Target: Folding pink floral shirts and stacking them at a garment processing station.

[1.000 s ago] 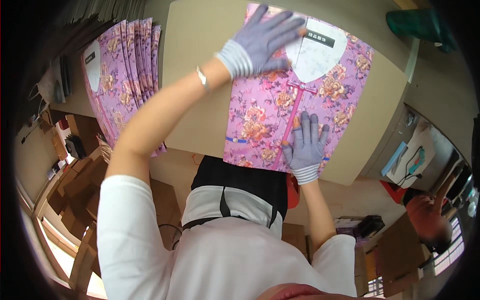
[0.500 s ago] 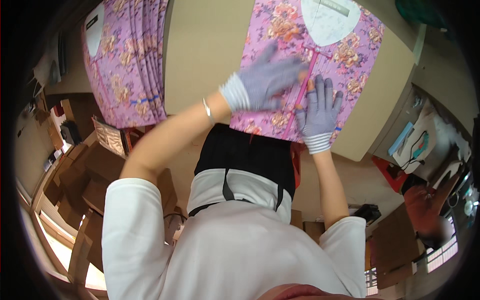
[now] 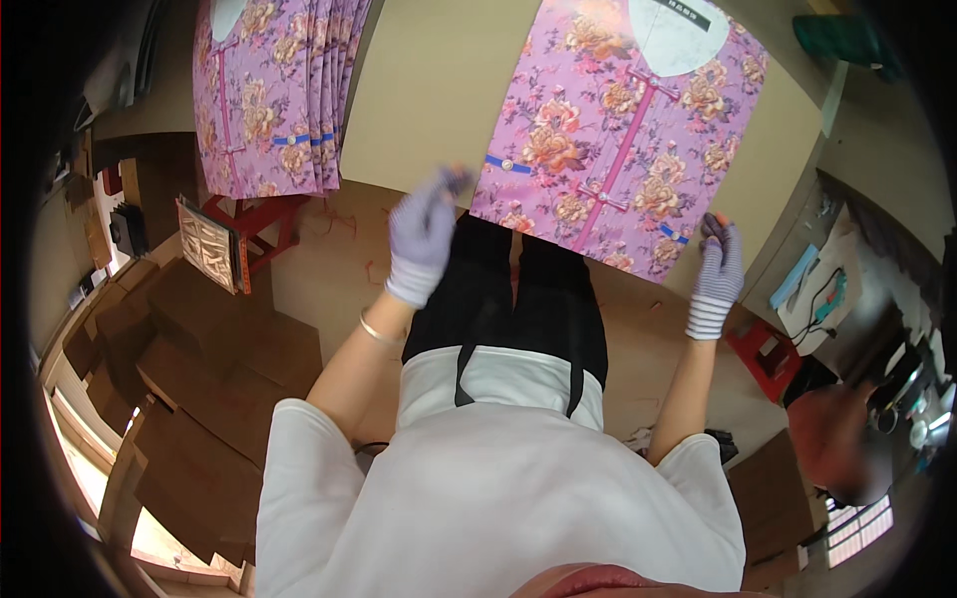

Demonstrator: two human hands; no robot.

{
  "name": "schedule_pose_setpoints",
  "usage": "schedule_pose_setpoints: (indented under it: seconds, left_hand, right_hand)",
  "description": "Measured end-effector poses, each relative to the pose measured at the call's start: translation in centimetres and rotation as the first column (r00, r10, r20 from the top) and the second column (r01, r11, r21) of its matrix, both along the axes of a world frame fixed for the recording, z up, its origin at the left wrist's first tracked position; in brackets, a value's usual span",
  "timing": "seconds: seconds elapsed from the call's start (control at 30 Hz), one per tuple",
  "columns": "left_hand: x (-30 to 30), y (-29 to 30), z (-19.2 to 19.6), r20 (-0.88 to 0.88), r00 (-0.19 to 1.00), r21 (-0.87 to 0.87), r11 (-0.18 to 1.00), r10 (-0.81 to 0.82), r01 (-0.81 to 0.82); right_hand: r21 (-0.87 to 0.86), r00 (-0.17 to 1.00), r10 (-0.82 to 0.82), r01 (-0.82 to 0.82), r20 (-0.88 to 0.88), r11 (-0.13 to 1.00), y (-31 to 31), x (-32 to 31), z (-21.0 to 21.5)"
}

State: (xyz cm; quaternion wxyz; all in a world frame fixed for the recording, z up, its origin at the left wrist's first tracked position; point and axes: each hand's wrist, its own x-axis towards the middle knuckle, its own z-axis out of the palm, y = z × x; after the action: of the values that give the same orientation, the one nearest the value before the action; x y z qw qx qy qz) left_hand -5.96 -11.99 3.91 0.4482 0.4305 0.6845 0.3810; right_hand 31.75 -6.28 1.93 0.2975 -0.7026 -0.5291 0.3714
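A folded pink-purple floral garment (image 3: 558,130) with a magenta front placket, knotted fastenings and a pale neck insert lies on the table in front of me. Just off its near left corner is my left hand (image 3: 424,234), gloved in pale grey-violet; its fingers are bent and blurred by motion. My right hand (image 3: 718,269), in a matching glove with a striped cuff, is beside the garment's right edge near a blue band (image 3: 674,233). Its fingers are curled together, and what lies within them, if anything, is hidden.
A stack of similar floral garments (image 3: 259,100) lies at the table's left. The beige tabletop (image 3: 419,110) shows between the stack and the single garment. Cardboard boxes (image 3: 214,369) stand on the floor at left. A red stool (image 3: 766,361) is at lower right, and another person (image 3: 837,439) is beyond it.
Both hands have come off the garment's front. The left drew back toward me and left; the right moved out past the right edge. The scene has shifted slightly in view.
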Motion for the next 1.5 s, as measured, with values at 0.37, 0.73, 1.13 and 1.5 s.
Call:
schedule_pose_setpoints:
  seconds: [0.37,0.73,1.13,1.5]
  left_hand:
    - [2.2,4.7,-0.8,0.296,0.952,-0.282,0.946,-0.076,0.163]
    - [4.0,6.3,-2.1,0.508,0.854,-0.193,0.981,0.113,-0.016]
    - [4.3,7.3,-2.8,0.302,0.953,-0.281,0.953,-0.026,0.115]
    - [-0.3,4.3,-2.1,0.67,0.7,-0.134,0.967,0.248,-0.214]
  right_hand:
    - [0.084,0.957,0.083,-0.11,0.277,0.99,-0.3,-4.5,1.6]
    - [-0.014,0.841,0.444,-0.463,0.307,0.886,-4.3,-15.3,6.5]
    - [-0.287,0.93,-0.117,0.012,-0.349,0.958,3.8,-11.3,0.0]
    - [-0.227,0.99,0.135,-0.12,0.051,0.967,4.3,-12.9,-0.1]
